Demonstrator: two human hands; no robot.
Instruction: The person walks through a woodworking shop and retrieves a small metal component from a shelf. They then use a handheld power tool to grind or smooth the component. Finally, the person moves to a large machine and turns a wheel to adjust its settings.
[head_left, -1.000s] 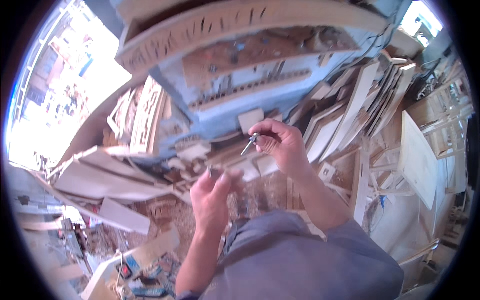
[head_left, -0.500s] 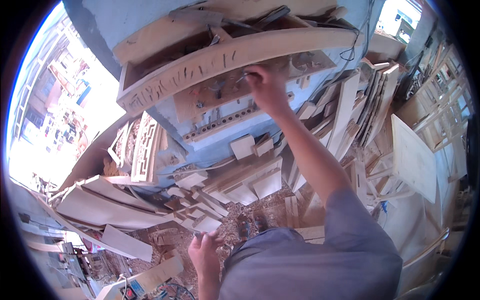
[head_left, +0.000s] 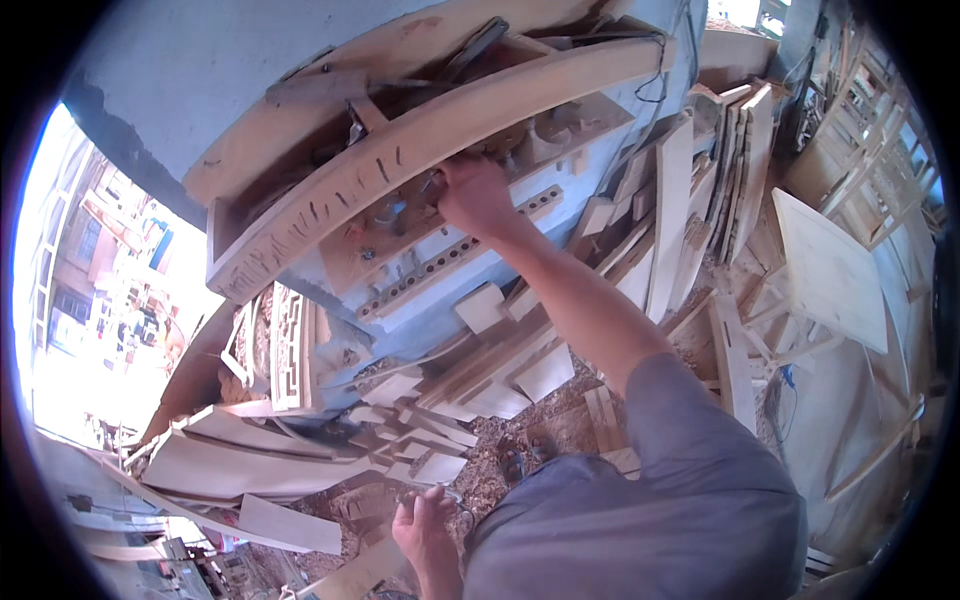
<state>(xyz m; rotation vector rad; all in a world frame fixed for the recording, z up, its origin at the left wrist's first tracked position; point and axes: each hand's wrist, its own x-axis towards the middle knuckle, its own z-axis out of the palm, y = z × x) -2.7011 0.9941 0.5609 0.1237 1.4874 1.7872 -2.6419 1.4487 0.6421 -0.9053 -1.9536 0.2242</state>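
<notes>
My right hand (head_left: 474,196) reaches up to a lower wooden shelf board (head_left: 345,262), under the long pale front board (head_left: 440,118) of a wall-mounted wooden tray. Its fingers are bent together near small metal bits, and whatever they pinch is too small to name. Left of it on the same board lie a small blue item (head_left: 392,208) and other small hardware. Low in the view, in front of my body, my left hand (head_left: 424,528) is closed with thumb against fingers. A tiny dark thing may show at its fingertips, but I cannot make out what.
Below the shelf runs a wooden rack strip (head_left: 440,258) with a row of holes. Stacked planks (head_left: 670,220) lean against the wall to the right, near a pale panel (head_left: 830,270). Offcuts (head_left: 425,435) and shavings cover the floor; a carved fretwork panel (head_left: 290,350) stands left.
The view has shifted, so the shelf sits further left and more tilted. My right hand has moved in closer under the front board. My left hand stays low and closed.
</notes>
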